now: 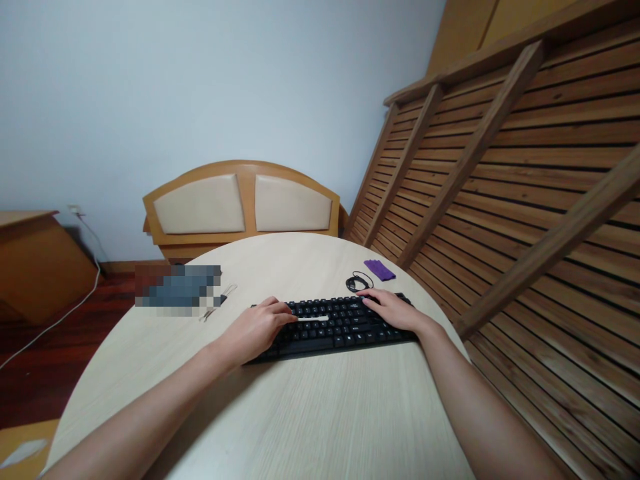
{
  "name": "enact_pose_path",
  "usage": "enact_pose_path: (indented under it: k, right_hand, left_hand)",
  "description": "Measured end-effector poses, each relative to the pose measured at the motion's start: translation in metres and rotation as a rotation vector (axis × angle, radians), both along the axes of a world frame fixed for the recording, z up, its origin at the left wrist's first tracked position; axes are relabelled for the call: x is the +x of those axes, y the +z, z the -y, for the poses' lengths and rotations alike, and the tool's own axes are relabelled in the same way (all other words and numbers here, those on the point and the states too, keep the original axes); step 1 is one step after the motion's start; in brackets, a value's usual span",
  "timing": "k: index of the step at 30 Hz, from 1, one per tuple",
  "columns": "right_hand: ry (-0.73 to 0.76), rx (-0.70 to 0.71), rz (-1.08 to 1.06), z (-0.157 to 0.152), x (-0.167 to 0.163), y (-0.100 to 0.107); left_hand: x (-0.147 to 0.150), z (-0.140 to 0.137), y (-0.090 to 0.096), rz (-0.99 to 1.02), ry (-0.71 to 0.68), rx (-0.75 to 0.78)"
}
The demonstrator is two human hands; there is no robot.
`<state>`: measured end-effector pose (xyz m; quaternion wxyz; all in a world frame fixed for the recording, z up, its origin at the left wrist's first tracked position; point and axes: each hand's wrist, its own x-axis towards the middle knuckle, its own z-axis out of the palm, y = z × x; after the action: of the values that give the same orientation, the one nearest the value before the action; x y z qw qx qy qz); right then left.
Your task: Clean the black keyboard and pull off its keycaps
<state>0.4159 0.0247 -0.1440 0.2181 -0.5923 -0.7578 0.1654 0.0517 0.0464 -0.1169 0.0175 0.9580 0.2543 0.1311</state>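
A black keyboard [345, 323] lies on the round pale table, slightly tilted across my view. My left hand [270, 323] is over its left part, fingers closed around a slim white toothbrush [313, 319]. The toothbrush points right, its head low over the middle keys; whether it touches them I cannot tell. On the keyboard's right part rests my right hand [393, 310], fingers stretched along the far edge and thumb apart over the keys. Just beyond those fingertips is the keyboard's coiled black cable [357, 282].
A folded purple cloth [380, 270] lies at the table's [300, 413] far right. Toward the left are a blurred-out dark object [177, 287] and a small dark item with a thin cord [223, 299]. Wooden slats [500, 187] lean close on the right; a headboard [245, 200] stands behind.
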Motion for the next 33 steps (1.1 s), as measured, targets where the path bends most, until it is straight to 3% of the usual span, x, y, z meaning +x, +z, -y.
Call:
enact_pose_path:
  k: [10,26,33]
  right_hand:
    - [-0.001,-0.001,0.011,0.000,0.000,-0.001]
    - [-0.033,0.019,0.153,0.004,-0.012,0.004]
    - [0.101,-0.128,0.200,0.015,-0.031,0.012]
  left_hand:
    - [-0.053,-0.023,0.026,-0.067,-0.004,-0.306]
    - [-0.106,-0.050,0.025,-0.090,0.319,-0.777]
    - [-0.126,-0.058,0.019,-0.043,0.324,-0.894]
